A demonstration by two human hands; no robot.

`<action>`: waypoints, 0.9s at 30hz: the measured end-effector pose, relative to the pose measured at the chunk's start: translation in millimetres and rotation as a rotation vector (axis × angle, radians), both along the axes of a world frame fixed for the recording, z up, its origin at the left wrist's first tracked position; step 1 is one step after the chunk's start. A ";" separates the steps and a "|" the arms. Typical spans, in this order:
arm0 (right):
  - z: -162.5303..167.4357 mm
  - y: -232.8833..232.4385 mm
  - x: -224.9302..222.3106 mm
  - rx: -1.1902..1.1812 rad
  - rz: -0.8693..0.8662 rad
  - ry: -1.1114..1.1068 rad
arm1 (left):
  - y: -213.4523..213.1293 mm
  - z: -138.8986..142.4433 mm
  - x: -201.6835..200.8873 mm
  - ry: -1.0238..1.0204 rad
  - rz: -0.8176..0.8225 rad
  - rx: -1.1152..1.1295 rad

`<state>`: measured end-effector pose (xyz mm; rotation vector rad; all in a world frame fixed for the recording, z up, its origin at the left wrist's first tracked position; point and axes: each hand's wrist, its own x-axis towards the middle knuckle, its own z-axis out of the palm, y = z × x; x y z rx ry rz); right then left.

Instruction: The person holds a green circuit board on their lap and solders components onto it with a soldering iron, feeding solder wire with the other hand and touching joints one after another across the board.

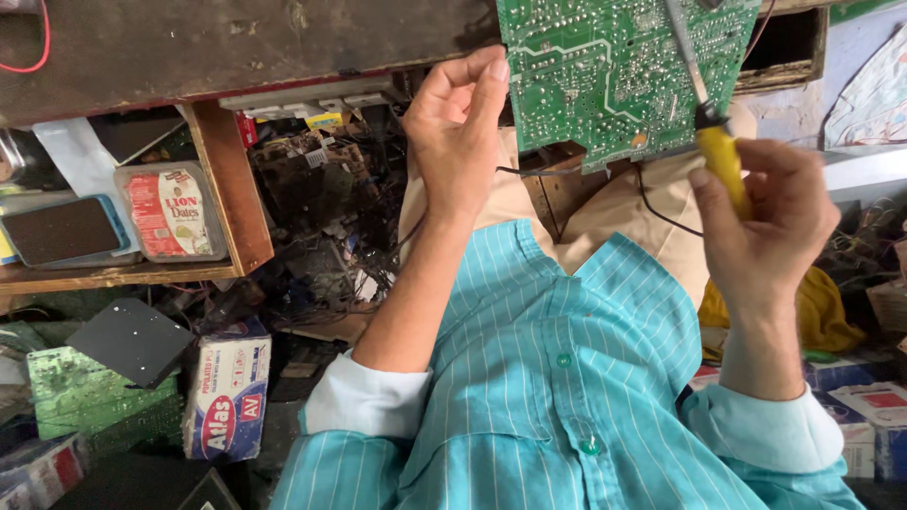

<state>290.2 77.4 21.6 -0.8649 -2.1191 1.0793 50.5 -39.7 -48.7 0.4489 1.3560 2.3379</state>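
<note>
Clearly, from the head camera, the left hand (455, 132) pinches the edge of the green circuit board (614, 71) between thumb and fingers, holding it tilted above the lap. The right hand (770, 222) wraps its fingers around the yellow-handled soldering iron (713, 142), whose metal shaft lies across the board. With only an edge pinch, the board could slip, dragging the tip across neighbouring tracks.
</note>
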 end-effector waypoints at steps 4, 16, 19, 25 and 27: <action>-10.7 -12.1 6.5 0.063 -0.013 -0.072 | 0.5 3.1 4.0 0.113 0.058 -0.073; -11.8 -19.1 -2.7 0.098 0.037 -0.126 | 11.1 17.4 11.4 0.265 0.155 -0.191; -9.5 -20.1 -6.1 0.095 0.036 -0.139 | 14.6 18.6 11.1 0.339 0.182 -0.221; -9.1 -20.1 -8.9 0.114 0.027 -0.138 | 13.7 20.3 9.4 0.412 0.199 -0.284; -9.4 -20.2 -8.8 0.107 0.026 -0.138 | 13.5 20.3 10.3 0.370 0.184 -0.256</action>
